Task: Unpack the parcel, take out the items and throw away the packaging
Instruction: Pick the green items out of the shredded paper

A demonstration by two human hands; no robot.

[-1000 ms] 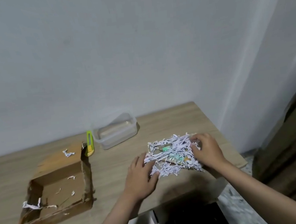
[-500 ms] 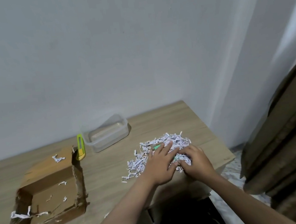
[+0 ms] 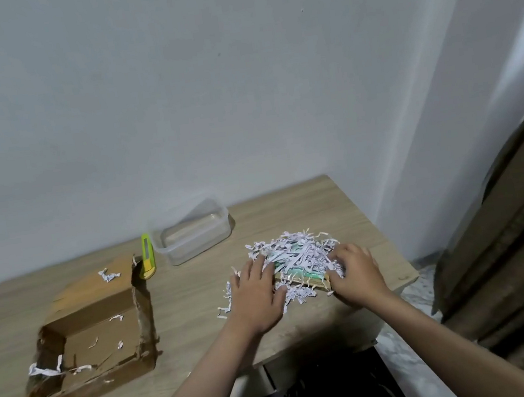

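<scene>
Reaching forward over the wooden table (image 3: 200,293), both forearms were extended toward a heap of shredded paper (image 3: 298,253) near the table's right end. The left hand (image 3: 256,295) was laid palm down on the heap's left side, fingers straight and slightly spread. The right hand (image 3: 355,274) was curled at the right corner of a flat, glossy packet (image 3: 300,275) with green contents, half buried in the crinkled white strips. A torn, open cardboard box (image 3: 95,333) was seen well apart to the left, a yellow utility knife (image 3: 147,256) and a clear plastic container (image 3: 193,234) behind it.
</scene>
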